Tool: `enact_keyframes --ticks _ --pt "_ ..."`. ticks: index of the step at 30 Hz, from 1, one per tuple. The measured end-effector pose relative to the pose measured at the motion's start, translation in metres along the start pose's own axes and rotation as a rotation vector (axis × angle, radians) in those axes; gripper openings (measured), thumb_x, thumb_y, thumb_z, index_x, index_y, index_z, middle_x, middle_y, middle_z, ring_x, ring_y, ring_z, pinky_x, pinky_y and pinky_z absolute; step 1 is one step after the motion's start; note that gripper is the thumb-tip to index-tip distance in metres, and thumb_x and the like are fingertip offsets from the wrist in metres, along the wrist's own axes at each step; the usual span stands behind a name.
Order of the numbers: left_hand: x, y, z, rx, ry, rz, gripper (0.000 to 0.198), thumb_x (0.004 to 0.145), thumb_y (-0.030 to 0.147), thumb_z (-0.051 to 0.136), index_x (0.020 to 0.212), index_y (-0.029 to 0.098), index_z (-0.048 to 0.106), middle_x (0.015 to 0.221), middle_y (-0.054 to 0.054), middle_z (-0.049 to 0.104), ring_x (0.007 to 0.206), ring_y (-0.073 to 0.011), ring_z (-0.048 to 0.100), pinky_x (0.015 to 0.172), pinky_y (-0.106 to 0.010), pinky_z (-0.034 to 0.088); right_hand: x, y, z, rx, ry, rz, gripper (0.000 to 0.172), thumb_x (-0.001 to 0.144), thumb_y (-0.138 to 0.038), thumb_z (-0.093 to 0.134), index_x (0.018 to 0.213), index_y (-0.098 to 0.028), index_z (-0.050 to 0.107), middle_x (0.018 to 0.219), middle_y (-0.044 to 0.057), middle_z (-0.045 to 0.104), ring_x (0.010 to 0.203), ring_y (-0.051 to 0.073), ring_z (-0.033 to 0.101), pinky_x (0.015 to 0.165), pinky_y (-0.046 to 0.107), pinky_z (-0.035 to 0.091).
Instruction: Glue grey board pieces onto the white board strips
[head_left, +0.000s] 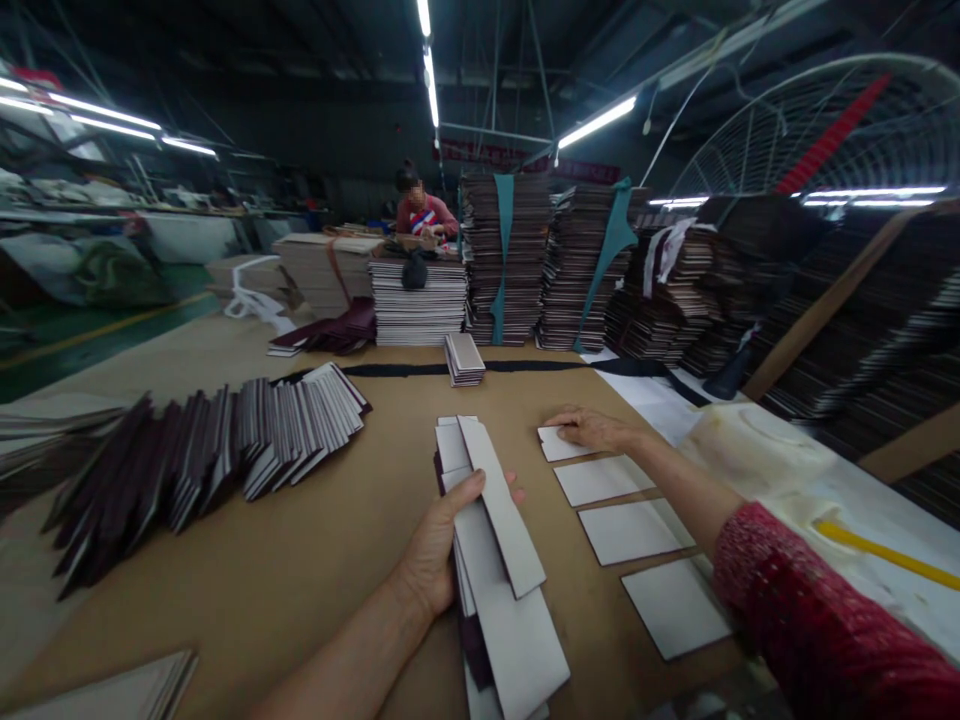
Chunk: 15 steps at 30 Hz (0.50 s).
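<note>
My left hand [439, 545] is wrapped round a fanned bundle of flat white panels [510, 600] with dark maroon edges. Its thumb presses on a narrow panel [506, 510] on top, and its fingertips show past the far side. To the right, my right hand [592, 428] has its thumb and fingers on a small white panel [555, 446] at the far end of a row. Nearer to me in that row lie more flat panels, among them a second panel [600, 482], a third panel [630, 530] and a near panel [675, 608].
A leaning row of maroon-and-white panels [225, 440] spreads across the left of the table [322, 600]. A small stack [465, 360] stands ahead, before tall tied stacks [502, 260]. Across the table sits a co-worker [426, 215]. A large fan [825, 130] is at right.
</note>
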<state>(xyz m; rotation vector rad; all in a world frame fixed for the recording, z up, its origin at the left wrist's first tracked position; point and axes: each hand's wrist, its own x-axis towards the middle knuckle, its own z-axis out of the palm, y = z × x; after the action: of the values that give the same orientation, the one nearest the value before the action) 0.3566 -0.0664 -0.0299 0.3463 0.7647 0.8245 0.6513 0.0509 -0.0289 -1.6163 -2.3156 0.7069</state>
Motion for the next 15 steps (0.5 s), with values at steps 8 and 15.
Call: enact_keyframes --ticks 8,15 --pt "0.003 -0.008 0.001 0.098 -0.015 0.101 0.047 0.066 0.027 0.087 0.106 0.006 0.074 0.091 -0.018 0.078 0.068 -0.0213 0.071 0.066 -0.031 0.058 -0.024 -0.087 0.027 0.227 0.108 -0.047 0.046 0.103 -0.052 0.041 0.130 -0.021 0.061 0.122 0.010 0.069 0.108 0.023 0.066 0.090 0.038 0.053" --pt "0.002 -0.013 0.003 0.118 -0.012 0.166 0.050 0.051 0.023 0.094 0.095 0.011 0.073 0.075 -0.009 0.076 0.058 -0.0199 0.067 0.062 -0.032 0.056 -0.038 -0.150 0.042 0.192 0.109 -0.069 0.036 0.092 -0.043 0.052 0.065 -0.022 0.058 0.060 -0.001 0.059 0.059 0.017 0.056 0.055 0.029 0.038"
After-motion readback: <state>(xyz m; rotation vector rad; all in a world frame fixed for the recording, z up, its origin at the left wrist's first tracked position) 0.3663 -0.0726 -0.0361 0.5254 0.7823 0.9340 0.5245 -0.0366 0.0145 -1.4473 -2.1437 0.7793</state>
